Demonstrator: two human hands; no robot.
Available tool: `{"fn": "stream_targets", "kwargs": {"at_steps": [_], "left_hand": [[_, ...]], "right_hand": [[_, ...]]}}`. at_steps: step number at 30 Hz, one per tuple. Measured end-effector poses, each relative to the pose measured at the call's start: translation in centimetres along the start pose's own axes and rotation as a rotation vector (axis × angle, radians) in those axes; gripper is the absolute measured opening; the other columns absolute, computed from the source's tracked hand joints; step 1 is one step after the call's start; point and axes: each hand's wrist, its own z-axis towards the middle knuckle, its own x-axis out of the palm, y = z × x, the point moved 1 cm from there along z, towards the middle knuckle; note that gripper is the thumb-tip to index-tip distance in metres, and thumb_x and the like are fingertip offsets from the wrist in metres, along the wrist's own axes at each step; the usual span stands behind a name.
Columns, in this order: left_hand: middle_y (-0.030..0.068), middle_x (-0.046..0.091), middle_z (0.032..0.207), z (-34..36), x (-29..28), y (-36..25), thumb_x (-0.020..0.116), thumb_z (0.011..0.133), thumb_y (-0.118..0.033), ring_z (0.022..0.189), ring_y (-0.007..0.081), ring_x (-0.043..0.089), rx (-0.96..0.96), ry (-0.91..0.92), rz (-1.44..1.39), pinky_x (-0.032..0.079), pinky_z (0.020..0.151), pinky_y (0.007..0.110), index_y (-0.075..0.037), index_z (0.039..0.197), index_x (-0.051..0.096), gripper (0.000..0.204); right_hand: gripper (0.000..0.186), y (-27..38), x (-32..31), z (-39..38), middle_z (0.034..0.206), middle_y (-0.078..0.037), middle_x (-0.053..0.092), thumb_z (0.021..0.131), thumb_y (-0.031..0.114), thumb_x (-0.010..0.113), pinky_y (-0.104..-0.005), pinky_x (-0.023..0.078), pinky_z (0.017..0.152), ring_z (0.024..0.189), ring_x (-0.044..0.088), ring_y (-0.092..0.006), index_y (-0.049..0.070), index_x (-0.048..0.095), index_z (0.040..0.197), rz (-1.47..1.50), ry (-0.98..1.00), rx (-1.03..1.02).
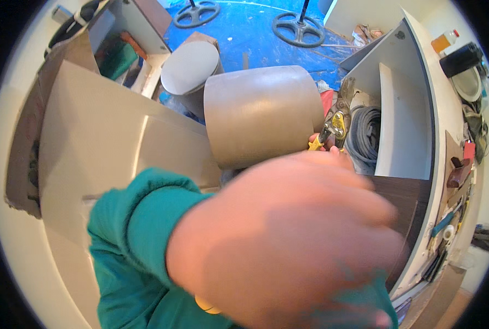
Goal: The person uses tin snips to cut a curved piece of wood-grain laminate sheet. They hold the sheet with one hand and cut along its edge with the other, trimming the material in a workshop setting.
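Observation:
My left hand (288, 230) fills the lower middle, very close and smeared by motion. Its green sleeve (157, 219) comes in from the left, and the fingers are too blurred to read. Partly hidden behind it, my right hand (332, 148) is closed around tin snips (337, 123) with yellow handles, their dark jaws pointing up and away. Just left of the snips lies a large smooth grey-brown cylinder (263, 115) on its side. Beyond its left end, a round pale grey disc (189, 68) tops another drum-like piece.
A big beige panel (91, 126) leans at the left. Coiled grey hose (365, 134) sits at the right beside an open white cabinet (403, 120). Hand tools, including a blue-handled one (443, 223), line the far right. Two dark spoked wheel bases (298, 30) stand on the blue floor (244, 33).

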Motion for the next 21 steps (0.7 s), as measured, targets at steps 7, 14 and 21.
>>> {"fn": "stream_targets", "kwargs": {"at_steps": [7, 14, 21], "left_hand": [[0.0058, 0.065, 0.073, -0.3, -0.8, -0.7, 0.076, 0.086, -0.035, 0.071, 0.0241, 0.068, 0.095, 0.054, 0.075, 0.055, 0.087, 0.046, -0.012, 0.071, 0.057, 0.034], [0.0029, 0.059, 0.062, 0.7, -0.4, -2.6, 0.065, 0.096, -0.033, 0.064, 0.0189, 0.067, 0.206, 0.014, 0.105, 0.057, 0.088, 0.047, -0.013, 0.072, 0.059, 0.032], [0.0036, 0.052, 0.054, -7.0, -3.9, 5.8, 0.050, 0.107, -0.031, 0.050, 0.0131, 0.057, -0.191, -0.551, -0.292, 0.059, 0.080, 0.042, -0.010, 0.073, 0.057, 0.041]], "right_hand": [[0.060, -0.8, -3.2, 0.1, 0.118, -0.025, 0.065, 0.098, 0.039, 0.060, -0.0482, 0.054, 0.092, 0.105, 0.067, -0.0336, -0.003, 0.046, 0.139, -0.050, 0.016, -0.031], [0.056, -2.6, -0.5, 1.4, 0.112, -0.021, 0.067, 0.100, 0.037, 0.055, -0.0467, 0.057, 0.084, 0.098, 0.069, -0.0338, -0.007, 0.050, 0.134, -0.097, 0.068, 0.005], [0.058, 0.1, -0.7, 1.1, 0.107, -0.023, 0.068, 0.098, 0.038, 0.056, -0.0453, 0.057, 0.089, 0.100, 0.070, -0.0318, -0.007, 0.051, 0.134, -0.140, 0.014, -0.062]]}}
